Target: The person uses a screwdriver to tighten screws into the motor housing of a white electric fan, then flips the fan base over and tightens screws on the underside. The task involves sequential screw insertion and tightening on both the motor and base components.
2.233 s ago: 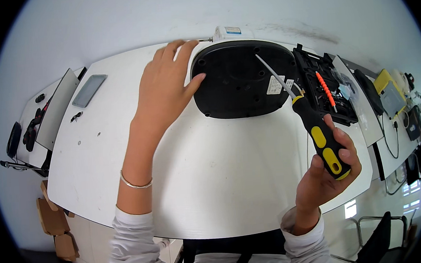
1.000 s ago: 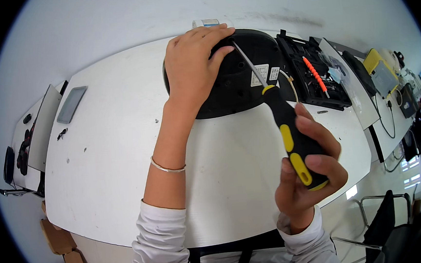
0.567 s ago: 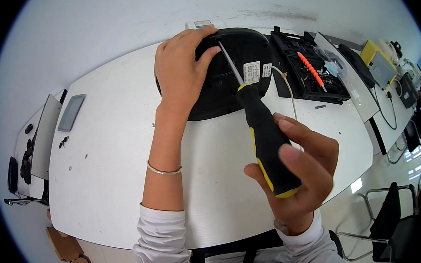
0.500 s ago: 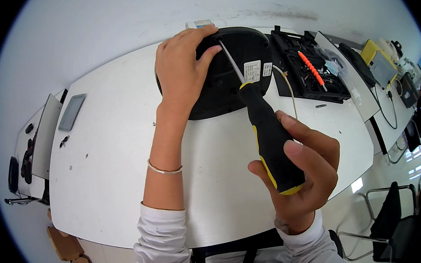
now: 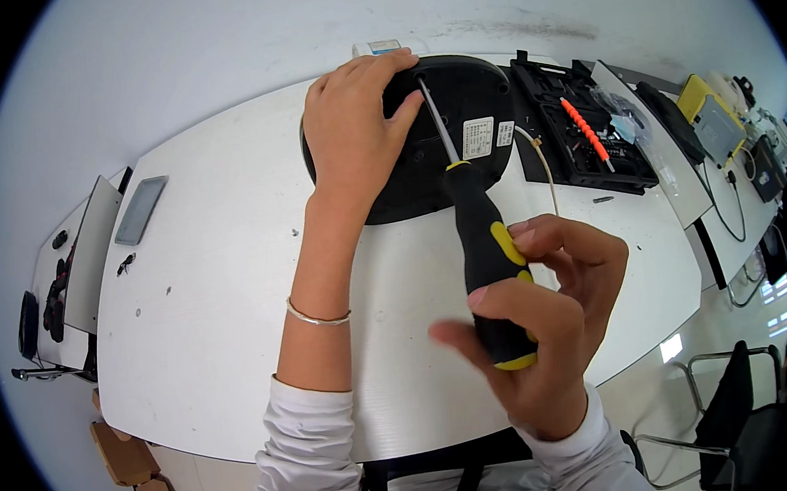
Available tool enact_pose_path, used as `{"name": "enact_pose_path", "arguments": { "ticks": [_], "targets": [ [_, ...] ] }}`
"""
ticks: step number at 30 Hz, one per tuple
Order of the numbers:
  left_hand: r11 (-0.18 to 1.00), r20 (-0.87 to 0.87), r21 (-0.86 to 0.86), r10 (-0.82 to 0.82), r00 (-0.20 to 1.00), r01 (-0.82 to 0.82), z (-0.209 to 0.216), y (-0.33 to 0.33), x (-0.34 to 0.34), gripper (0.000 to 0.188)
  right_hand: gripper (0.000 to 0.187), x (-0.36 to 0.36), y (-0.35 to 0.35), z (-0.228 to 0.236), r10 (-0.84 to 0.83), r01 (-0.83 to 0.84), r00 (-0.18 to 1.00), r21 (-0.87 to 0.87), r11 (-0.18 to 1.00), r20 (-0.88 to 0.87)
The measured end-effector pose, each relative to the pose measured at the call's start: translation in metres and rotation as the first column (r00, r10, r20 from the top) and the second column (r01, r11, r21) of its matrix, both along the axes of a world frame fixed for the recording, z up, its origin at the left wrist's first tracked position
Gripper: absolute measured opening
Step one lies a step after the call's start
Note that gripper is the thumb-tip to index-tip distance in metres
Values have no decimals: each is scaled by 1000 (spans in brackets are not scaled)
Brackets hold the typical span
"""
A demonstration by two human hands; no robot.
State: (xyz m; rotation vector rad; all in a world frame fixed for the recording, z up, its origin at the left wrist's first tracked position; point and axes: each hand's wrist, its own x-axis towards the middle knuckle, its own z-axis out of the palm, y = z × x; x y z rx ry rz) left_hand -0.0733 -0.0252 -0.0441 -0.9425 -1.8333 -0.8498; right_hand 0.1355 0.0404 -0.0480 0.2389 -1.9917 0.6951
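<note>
The left hand (image 5: 354,134) lies flat, fingers spread, on the upper left part of a round black device (image 5: 446,141) that rests on the white desk (image 5: 214,294) — pressing on it rather than closed around anything. A thin bracelet (image 5: 318,316) circles that wrist, and a white sleeve covers the forearm below it.

The right hand (image 5: 536,327) is wrapped around the black-and-yellow handle of a screwdriver (image 5: 486,257), thumb and fingers curled about its lower end. The metal shaft runs up and away from this hand, its tip meeting the top of the device just beside the left hand's fingertips. A white label sits on the device to the right of the shaft.

Just beyond the right hand, up and to the right, an open black tool case (image 5: 577,132) holds an orange bit holder (image 5: 584,129). A thin pale cable (image 5: 545,166) curves between the device and the case. Well to the left of the left hand, a phone (image 5: 141,210) lies flat on the desk.
</note>
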Motion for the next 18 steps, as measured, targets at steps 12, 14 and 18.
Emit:
{"name": "enact_pose_path", "arguments": {
  "ticks": [12, 14, 18],
  "targets": [
    [1000, -27, 1, 14, 1000, -14, -2, -1, -2, 25, 22, 1, 2, 5, 97, -100, 995, 94, 991, 39],
    [1000, -41, 1, 15, 999, -15, -4, -1, -2, 24, 26, 7, -1, 8, 64, -69, 993, 53, 996, 99],
    [1000, -15, 3, 25, 1000, -25, -3, 1, -1, 25, 31, 10, -2, 14, 2, -22, 987, 123, 992, 163]
  ]
}}
